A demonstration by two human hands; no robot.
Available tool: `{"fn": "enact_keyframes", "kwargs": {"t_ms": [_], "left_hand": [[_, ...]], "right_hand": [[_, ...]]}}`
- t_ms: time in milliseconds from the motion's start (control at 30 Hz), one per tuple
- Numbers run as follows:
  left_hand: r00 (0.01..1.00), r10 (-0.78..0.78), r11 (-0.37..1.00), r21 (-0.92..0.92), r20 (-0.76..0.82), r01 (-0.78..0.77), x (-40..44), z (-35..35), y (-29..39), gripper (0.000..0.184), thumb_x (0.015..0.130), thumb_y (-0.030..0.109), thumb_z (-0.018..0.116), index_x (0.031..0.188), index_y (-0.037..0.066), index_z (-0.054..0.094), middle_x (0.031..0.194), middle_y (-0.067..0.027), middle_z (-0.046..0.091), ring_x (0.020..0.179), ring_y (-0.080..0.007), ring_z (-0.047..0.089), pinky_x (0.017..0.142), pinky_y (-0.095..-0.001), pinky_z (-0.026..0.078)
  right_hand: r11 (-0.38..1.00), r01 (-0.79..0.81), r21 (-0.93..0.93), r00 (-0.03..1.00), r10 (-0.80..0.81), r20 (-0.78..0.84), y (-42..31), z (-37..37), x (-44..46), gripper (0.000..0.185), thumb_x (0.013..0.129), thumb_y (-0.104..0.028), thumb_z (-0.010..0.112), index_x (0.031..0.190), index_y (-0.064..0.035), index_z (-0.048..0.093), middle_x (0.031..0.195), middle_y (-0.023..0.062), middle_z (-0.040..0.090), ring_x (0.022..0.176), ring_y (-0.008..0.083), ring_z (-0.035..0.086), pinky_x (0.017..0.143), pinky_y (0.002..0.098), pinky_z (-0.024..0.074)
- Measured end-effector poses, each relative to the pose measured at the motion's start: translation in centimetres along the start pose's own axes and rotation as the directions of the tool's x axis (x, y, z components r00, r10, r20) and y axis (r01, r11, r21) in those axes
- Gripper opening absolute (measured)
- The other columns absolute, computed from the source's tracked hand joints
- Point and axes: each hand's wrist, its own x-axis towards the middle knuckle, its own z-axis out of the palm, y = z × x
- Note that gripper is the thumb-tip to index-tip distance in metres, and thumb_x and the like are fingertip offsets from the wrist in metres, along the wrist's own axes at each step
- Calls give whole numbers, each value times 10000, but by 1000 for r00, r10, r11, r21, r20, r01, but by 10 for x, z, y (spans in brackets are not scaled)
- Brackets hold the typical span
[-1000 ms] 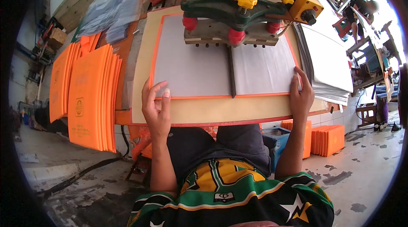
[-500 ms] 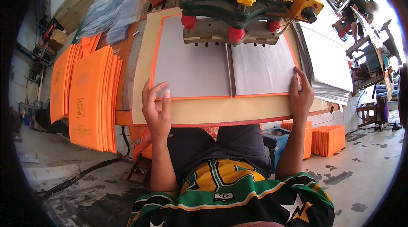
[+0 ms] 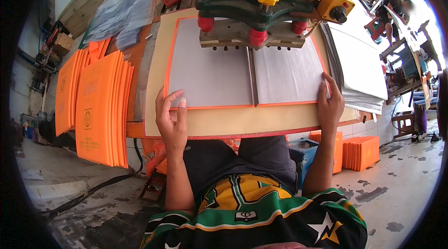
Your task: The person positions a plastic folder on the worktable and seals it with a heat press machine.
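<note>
An orange-edged folder (image 3: 210, 71) lies spread flat on a tan board (image 3: 233, 120), its grey-white inner sheets facing up and a dark strip (image 3: 253, 78) down its middle. My left hand (image 3: 172, 120) holds its near left corner, thumb and fingers at the edge. At the near right corner, my right hand (image 3: 331, 104) grips the other edge between thumb and fingers. Over the far part of the folder hangs a machine head (image 3: 252, 34) with red cylinders and yellow knobs; whether it touches the folder cannot be told.
Stacked orange folders (image 3: 100, 109) stand at the left table edge. Clear plastic sheets (image 3: 121, 8) lie behind them. White sheets (image 3: 359, 67) are piled on the right. A yellow control box (image 3: 335, 5) sits beside the machine. More orange folders (image 3: 360, 153) rest below. A person (image 3: 394, 13) sits far right.
The machine head appears shifted very slightly left in view. Both hands stay at the folder's corners, with no clear movement.
</note>
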Motion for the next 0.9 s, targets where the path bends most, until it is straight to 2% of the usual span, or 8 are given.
{"fn": "enact_keyframes", "kwargs": {"t_ms": [100,233,300,500,567,600,667,900], "left_hand": [[1000,-25,1000,-19,6,25,0,-1,1,277,1098,186,699,1286,-12,743,1483,-170,608,1277,-244,652,922,-336,584],[1000,-21,1000,-14,7,21,0,-1,2,285,1098,196,701,1288,-11,744,1510,-176,595,1300,-247,645,936,-343,588],[999,-29,999,-18,13,29,0,-1,1,287,1098,200,700,1289,-10,746,1522,-178,590,1306,-247,643,943,-347,589],[1000,-14,1000,-1,4,14,0,0,2,294,1101,207,699,1295,-10,747,1552,-186,571,1283,-236,653,888,-319,601],[1000,6,1000,15,-3,-6,0,1,4,258,1109,155,671,1313,8,726,1407,-99,630,1123,-144,650,879,-294,549],[1000,6,1000,15,-3,-6,0,1,2,258,1109,155,671,1313,8,726,1407,-99,630,1123,-144,650,879,-294,549],[1000,-11,999,-32,5,12,0,0,-2,289,1099,199,702,1293,-10,746,1557,-175,569,1277,-229,652,873,-310,601],[1000,-26,1000,-8,2,26,-1,0,-1,275,1099,182,697,1288,-11,745,1547,-173,575,1295,-236,645,903,-323,595]], "right_hand": [[999,-30,-37,999,30,21,0,0,0,356,1133,-264,613,1429,-114,742,1325,177,797,1210,334,768,1008,426,567],[999,-19,-38,1000,20,16,0,0,0,354,1134,-264,613,1432,-125,743,1336,173,795,1221,325,766,1007,426,570],[1000,-12,-10,1000,12,-4,0,1,0,366,1107,-283,625,1406,-116,753,1281,221,793,1186,406,762,999,474,573],[1000,11,-18,1000,-11,-11,2,2,1,364,1105,-272,626,1402,-102,751,1282,226,793,1170,408,770,981,468,580],[1000,7,-14,1000,-7,-9,0,1,1,365,1105,-272,627,1402,-101,750,1282,225,793,1173,406,770,981,468,580],[1000,3,-11,1000,-3,-7,-1,1,0,365,1104,-272,628,1402,-99,750,1282,224,793,1176,405,769,981,467,580],[1000,22,-13,1000,-22,-17,3,3,1,365,1103,-271,630,1401,-98,751,1279,222,794,1173,401,771,982,465,580],[1000,3,-14,1000,-4,-16,0,1,0,358,1094,-257,638,1394,-104,758,1260,214,802,1114,383,783,951,446,583]]}}
